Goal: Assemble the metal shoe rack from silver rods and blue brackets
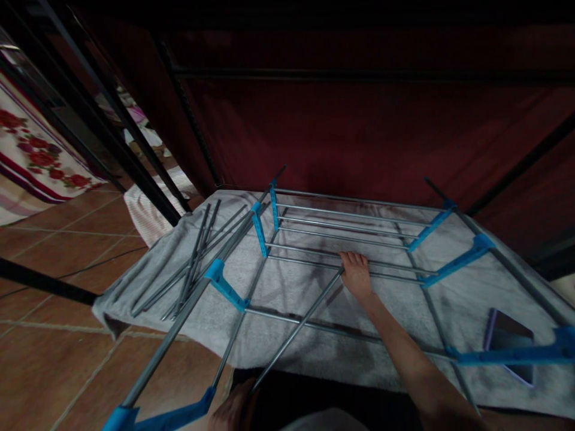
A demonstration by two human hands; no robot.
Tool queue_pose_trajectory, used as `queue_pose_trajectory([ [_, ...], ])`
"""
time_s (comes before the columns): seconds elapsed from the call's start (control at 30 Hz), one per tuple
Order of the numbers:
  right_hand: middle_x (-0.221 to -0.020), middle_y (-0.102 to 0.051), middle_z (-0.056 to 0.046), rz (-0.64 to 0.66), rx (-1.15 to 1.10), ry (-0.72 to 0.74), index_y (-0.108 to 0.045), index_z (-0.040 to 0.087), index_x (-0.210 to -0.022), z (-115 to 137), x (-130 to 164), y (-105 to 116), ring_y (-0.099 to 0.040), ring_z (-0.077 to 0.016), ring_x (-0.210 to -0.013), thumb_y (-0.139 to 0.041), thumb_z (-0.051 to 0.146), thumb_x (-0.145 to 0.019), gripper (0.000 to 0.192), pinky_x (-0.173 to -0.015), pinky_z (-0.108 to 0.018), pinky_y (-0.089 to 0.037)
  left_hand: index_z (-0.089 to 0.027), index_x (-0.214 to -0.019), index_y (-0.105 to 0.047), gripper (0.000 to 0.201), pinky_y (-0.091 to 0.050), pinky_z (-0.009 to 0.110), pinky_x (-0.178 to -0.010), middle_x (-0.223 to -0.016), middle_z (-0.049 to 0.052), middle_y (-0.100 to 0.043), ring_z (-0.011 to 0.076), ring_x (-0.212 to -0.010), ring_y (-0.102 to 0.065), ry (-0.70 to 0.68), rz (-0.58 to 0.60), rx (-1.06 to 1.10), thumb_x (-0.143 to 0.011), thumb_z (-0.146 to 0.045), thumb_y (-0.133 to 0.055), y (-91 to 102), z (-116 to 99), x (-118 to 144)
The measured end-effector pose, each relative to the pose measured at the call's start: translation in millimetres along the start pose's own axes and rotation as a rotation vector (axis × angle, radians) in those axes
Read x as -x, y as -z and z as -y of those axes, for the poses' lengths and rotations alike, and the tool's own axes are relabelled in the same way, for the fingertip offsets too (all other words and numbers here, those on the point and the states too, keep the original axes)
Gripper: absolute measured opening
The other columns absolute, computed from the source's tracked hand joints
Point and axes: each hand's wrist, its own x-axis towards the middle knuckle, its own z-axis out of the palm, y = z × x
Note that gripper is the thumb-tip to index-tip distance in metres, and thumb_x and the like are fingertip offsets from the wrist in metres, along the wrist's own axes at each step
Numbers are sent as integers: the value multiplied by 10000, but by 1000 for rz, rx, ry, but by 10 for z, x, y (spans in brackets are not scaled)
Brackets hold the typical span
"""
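Note:
A frame of grey metal tubes with blue plastic brackets [227,287] lies across the grey cloth before me. Slanting over its near crossbar [274,316] is a loose metal rod [305,320]. My right hand [356,274] is closed around the far end of that rod, its fingers against the middle crossbars of the frame. At the bottom edge, my left hand [231,412] is closed at the rod's near end; it is dark and partly cut off. Beside the frame on the left, several loose metal rods [193,269] rest in a crossed pile on the cloth.
The grey cloth [153,272] covers a low surface. A phone [510,344] lies on it at right, partly behind a blue bracket. Dark red fabric [359,137] hangs at the back, with black metal posts [121,137] at left. Brown floor tiles [85,365] show on the left.

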Motion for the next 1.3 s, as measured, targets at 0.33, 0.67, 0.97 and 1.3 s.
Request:
queue_pose_trajectory([
  [0.33,-1157,-687,-93,16,-12,4,-607,187,-1261,-14,-7,26,-534,-261,-1079,-518,59,-824,463,-976,-380,-319,-254,-1202,-659,284,-607,184,-801,-1040,12,-788,142,-902,-767,-123,35,45,-1012,-326,-461,-79,-292,-424],
  [0.67,-1309,-644,-95,-2,3,22,-543,191,-1376,-24,29,4,-507,-268,-1162,-529,50,-795,598,-1047,-392,-313,-232,-1194,-677,302,-609,215,-842,-1061,35,-787,162,-937,-765,-160,41,11,-1013,-343,-463,-89,-423,-554],
  [0.97,-1446,-551,-97,-58,-26,43,-449,192,-1483,-63,135,-2,-475,-259,-1277,-472,32,-792,709,-1150,-436,-279,-253,-1180,-695,351,-613,199,-777,-1011,23,-792,148,-867,-770,-182,69,-107,-1035,-387,-406,-13,-405,-565],
  [1.3,-1436,-548,-109,-78,-21,60,-393,196,-1521,-207,317,51,-445,-263,-1336,-455,39,-827,714,-1190,-491,-268,-221,-1261,-671,369,-601,229,-735,-1058,73,-777,170,-889,-760,-311,119,-144,-1041,-334,-396,-81,-620,-883],
])
